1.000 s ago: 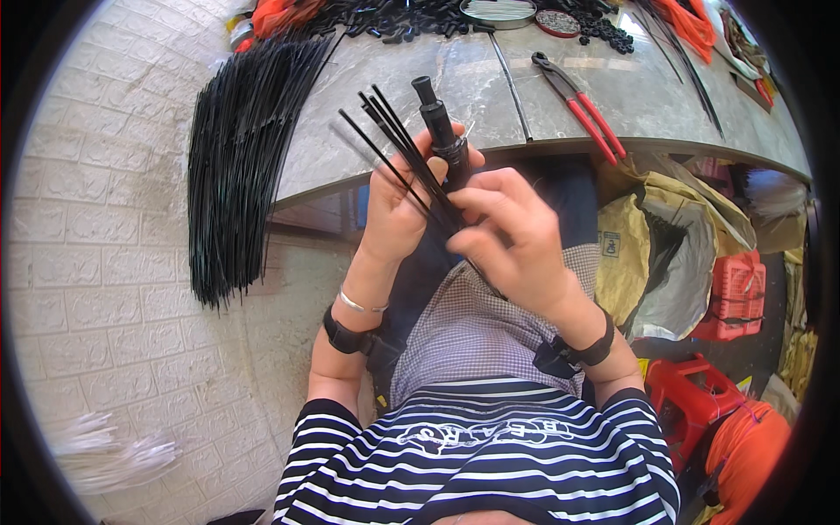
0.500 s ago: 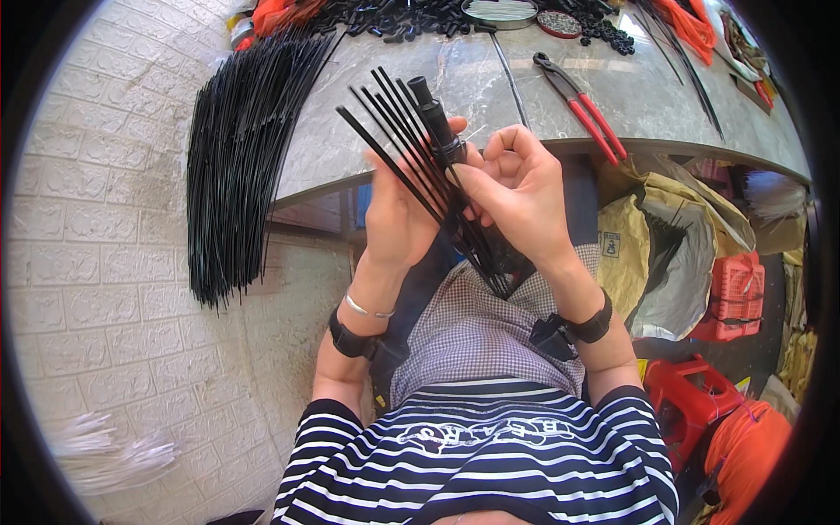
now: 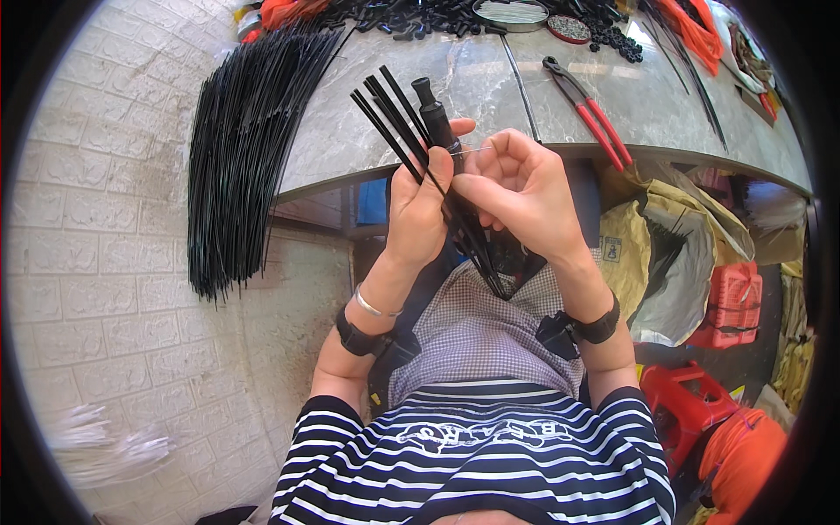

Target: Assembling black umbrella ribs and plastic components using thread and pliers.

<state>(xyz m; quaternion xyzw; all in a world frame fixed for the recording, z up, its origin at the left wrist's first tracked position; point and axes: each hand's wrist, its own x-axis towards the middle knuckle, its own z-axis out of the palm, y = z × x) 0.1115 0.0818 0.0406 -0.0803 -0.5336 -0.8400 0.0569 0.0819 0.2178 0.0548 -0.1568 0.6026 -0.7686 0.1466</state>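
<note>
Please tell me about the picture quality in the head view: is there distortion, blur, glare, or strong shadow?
In the head view, the fisheye bends the table edge and the brick lines, with a dark round rim. The left hand, right hand and black rods are sharp; a pale object at lower left is smeared. Daylight is soft, with mild glare on the marble top and shade under it.

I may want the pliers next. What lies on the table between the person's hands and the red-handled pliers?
Nothing: in the head view, bare grey table separates the right hand from the pliers.
</note>
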